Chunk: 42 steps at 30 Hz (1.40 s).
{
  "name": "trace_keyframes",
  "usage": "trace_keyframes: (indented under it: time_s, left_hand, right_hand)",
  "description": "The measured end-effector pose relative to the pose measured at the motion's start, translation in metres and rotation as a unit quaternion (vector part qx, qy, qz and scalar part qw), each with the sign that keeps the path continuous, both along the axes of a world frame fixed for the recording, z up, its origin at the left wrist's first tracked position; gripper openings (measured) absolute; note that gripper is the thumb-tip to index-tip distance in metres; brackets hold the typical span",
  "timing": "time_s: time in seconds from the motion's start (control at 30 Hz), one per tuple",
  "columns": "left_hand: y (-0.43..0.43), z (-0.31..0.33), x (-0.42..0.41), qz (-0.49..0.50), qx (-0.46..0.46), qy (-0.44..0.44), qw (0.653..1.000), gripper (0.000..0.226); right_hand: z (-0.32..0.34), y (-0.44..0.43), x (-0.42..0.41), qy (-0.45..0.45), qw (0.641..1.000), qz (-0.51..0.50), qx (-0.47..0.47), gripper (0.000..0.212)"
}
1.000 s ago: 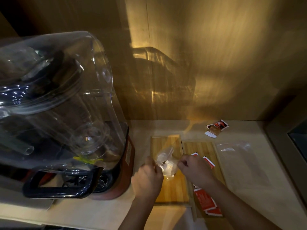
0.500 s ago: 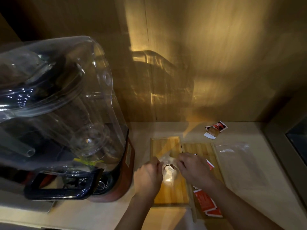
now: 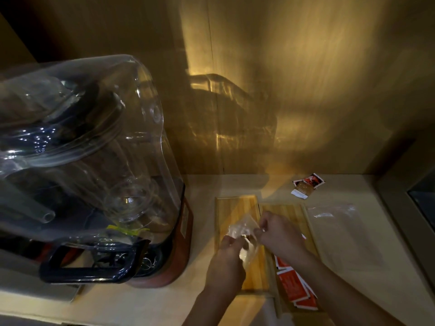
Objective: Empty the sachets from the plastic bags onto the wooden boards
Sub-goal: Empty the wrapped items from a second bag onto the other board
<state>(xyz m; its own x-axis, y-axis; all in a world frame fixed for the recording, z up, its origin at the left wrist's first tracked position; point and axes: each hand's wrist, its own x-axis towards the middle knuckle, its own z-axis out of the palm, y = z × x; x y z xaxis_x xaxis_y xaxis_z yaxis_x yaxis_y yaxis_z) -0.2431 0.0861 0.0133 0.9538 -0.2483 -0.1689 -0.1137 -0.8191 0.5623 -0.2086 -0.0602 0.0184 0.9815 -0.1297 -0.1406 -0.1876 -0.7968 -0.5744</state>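
Head view: our left hand and right hand pinch a full plastic bag over the bare left board, red sachets already on the right board.

Both forearms enter from the lower edge and converge toward the centre. The left hand is seen from the back, fingers curled inward, thumb and fingertips pinched on the near edge of a small clear plastic bag. The right hand lies slightly farther from the camera, wrist bent, thumb and forefinger pinched on the bag's opposite edge. The two hands are close together, almost touching. Both forearms are bare.
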Motion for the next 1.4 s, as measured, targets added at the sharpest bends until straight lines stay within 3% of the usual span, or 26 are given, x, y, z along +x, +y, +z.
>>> trace_keyframes:
  time_s: [0.1,0.23,0.33,0.4,0.53,0.63,0.7,0.77,0.87,0.93,1.03,1.17,1.3,1.4]
  left_hand:
    - [0.005,-0.002,0.001,-0.057,0.07,0.004,0.996,0.044]
    - [0.012,-0.002,-0.002,-0.084,0.085,-0.021,0.993,0.032]
    - [0.016,0.001,-0.007,-0.057,0.126,0.005,0.99,0.06]
    - [0.017,0.004,-0.005,-0.043,0.173,-0.034,0.983,0.044]
    - [0.031,0.018,0.011,0.041,0.093,-0.133,0.986,0.024]
    - [0.044,0.028,0.023,0.015,0.014,-0.168,0.986,0.018]
    - [0.053,0.036,0.028,-0.027,-0.044,-0.125,0.991,0.015]
    - [0.061,0.042,0.033,-0.046,-0.094,-0.026,0.994,0.014]
    - [0.066,0.045,0.038,-0.028,-0.177,0.114,0.977,0.02]
    - [0.064,0.042,0.042,0.0,-0.207,0.156,0.966,0.026]
    - [0.055,0.03,0.054,0.038,-0.192,0.168,0.966,0.023]
    - [0.04,0.003,0.074,0.085,-0.256,0.192,0.944,0.004]
    - [0.032,-0.022,0.091,0.231,-0.361,0.203,0.88,0.05]
    - [0.033,-0.039,0.086,0.235,-0.274,0.151,0.92,0.081]
  right_hand:
    - [-0.001,-0.002,0.003,-0.062,0.997,0.037,0.002,0.05]
    - [0.006,-0.004,0.015,-0.078,0.99,0.094,-0.077,0.02]
    - [0.008,-0.008,0.018,-0.089,0.989,0.088,-0.084,0.016]
    - [0.012,-0.01,0.018,-0.093,0.989,0.066,-0.09,0.015]
    - [0.021,-0.014,0.018,-0.112,0.991,0.003,-0.069,0.014]
    - [0.033,-0.022,0.017,-0.081,0.996,0.019,-0.008,0.015]
    - [0.042,-0.029,0.018,-0.02,0.996,0.075,0.054,0.029]
    - [0.05,-0.034,0.019,0.041,0.982,0.131,0.132,0.035]
    - [0.052,-0.041,0.022,0.114,0.954,0.177,0.216,0.039]
    - [0.045,-0.044,0.027,0.174,0.934,0.184,0.252,0.039]
    - [0.026,-0.045,0.036,0.248,0.915,0.138,0.288,0.039]
    - [-0.006,-0.039,0.046,0.232,0.916,-0.036,0.326,0.017]
    - [-0.019,-0.028,0.047,0.146,0.904,-0.132,0.379,0.019]
    - [-0.024,-0.024,0.037,0.111,0.898,-0.098,0.414,0.016]
